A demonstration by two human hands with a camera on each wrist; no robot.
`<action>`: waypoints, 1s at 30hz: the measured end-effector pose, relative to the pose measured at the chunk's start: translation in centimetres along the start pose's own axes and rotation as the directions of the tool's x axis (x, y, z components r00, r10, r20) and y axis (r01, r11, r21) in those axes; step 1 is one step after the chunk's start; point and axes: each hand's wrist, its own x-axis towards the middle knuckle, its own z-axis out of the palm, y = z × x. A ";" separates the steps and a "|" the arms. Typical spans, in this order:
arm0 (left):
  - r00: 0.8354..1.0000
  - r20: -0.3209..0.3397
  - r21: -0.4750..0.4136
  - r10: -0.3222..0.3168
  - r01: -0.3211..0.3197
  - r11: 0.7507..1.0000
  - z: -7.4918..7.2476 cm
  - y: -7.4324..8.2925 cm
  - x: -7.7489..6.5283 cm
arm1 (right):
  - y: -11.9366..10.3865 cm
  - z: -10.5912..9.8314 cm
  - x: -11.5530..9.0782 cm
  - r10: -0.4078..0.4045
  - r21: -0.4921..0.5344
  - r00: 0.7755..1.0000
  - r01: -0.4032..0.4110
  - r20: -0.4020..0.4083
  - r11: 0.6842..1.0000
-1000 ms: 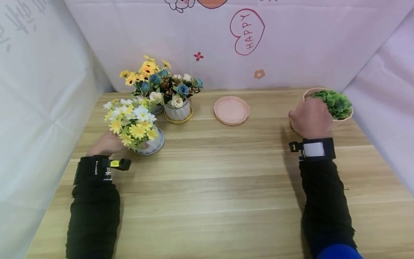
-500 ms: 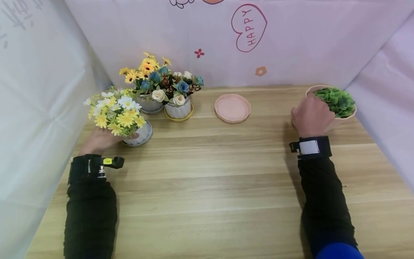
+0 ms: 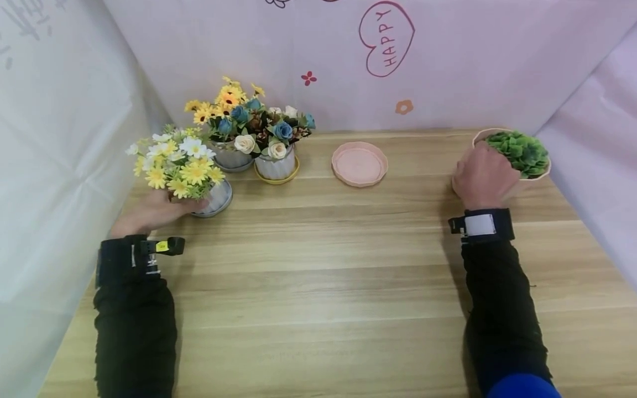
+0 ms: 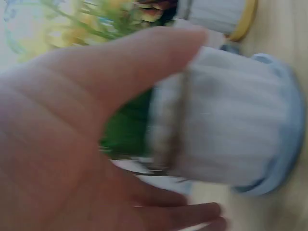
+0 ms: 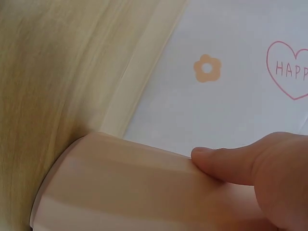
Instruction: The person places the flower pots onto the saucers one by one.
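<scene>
At the left, a white pot (image 4: 231, 115) of yellow and white daisies (image 3: 184, 166) stands on a blue-grey saucer (image 4: 288, 130). My left hand (image 3: 156, 210) is around its near left side. In the left wrist view, the thumb (image 4: 159, 48) stretches over the pot's upper side, while the fingers (image 4: 183, 211) extend loosely below it. At the back right, my right hand (image 3: 485, 174) grips the rim of a pale pink flowerpot (image 5: 144, 187) holding a green leafy plant (image 3: 522, 152). Its thumb (image 5: 216, 161) lies against the pot's outside; the other fingers are hidden.
Behind the daisies are a pot of blue and cream roses (image 3: 276, 163) on a yellow saucer and a grey pot (image 3: 231, 155) with yellow flowers behind it. A pink saucer (image 3: 359, 164) lies at the back middle. White cloth (image 3: 338, 55) hangs behind the table.
The daisy pot moved left and back, beside the grey pot, then stopped. My left hand has since loosened and drawn slightly away. The right hand stays on the pink flowerpot.
</scene>
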 end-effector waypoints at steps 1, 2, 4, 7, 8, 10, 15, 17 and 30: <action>0.999 0.027 0.042 -0.026 0.025 0.999 -0.3 0.4 -0.7 | 0.0 -0.1 0.0 0.003 0.001 1.000 -0.003 0.006 1.000; 0.998 0.046 0.095 -0.046 0.041 0.995 -0.5 0.8 -1.2 | 0.0 -0.2 0.1 0.004 0.004 1.000 -0.004 0.009 1.000; 0.995 0.073 0.219 -0.065 0.047 0.975 -0.9 1.6 -2.3 | 0.1 -0.3 0.1 0.006 0.007 1.000 -0.006 0.011 1.000; 0.996 0.083 0.259 -0.027 0.005 0.966 -0.8 2.9 -3.4 | 0.0 -0.2 0.1 0.004 0.012 1.000 -0.004 0.008 1.000; 0.996 0.084 0.260 -0.021 -0.001 0.966 -0.6 3.5 -3.8 | 0.0 -0.1 0.1 0.004 0.013 1.000 -0.004 0.003 1.000; 0.997 0.081 0.280 -0.008 -0.015 0.960 -0.2 4.8 -4.6 | 0.0 0.0 0.0 0.005 0.013 1.000 -0.005 0.002 1.000; 0.994 0.102 0.292 0.043 -0.071 0.954 1.6 7.8 -5.7 | 0.2 0.0 0.1 0.009 0.012 0.999 -0.010 0.031 1.000; 0.989 0.116 0.265 0.092 -0.120 0.957 2.5 8.8 -5.5 | 0.3 -0.1 0.1 0.006 0.014 1.000 -0.007 0.030 1.000; 0.946 0.132 0.059 0.298 -0.307 0.950 10.1 12.5 0.8 | 0.3 -0.4 -0.1 0.000 0.016 0.999 0.000 0.037 1.000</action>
